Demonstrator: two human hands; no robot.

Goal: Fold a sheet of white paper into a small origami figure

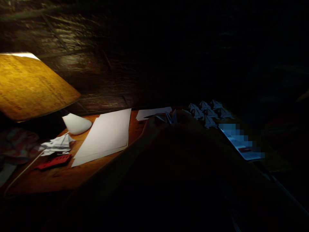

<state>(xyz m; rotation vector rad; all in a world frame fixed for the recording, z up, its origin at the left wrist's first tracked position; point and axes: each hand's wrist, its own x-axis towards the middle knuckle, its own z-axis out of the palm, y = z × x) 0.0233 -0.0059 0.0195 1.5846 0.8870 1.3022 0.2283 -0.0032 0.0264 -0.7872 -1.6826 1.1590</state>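
In the head view, a cluster of small folded paper figures lies in the upper right of centre. They look finished, so a good part of the folding seems done. A stack of flat white sheets sits left of centre, with one more sheet beyond it, so I judge plenty is left.

The piece in hand, a half-folded paper, is at the middle of the frame. The left hand reaches it from the lower left and touches it. Whether the fingers are pinched on it I cannot tell in this dim light. The right hand is lost in shadow.

No box or tray shows, and the figures lie loose on the wooden table. Crumpled paper sits at the left under the lamp shade.
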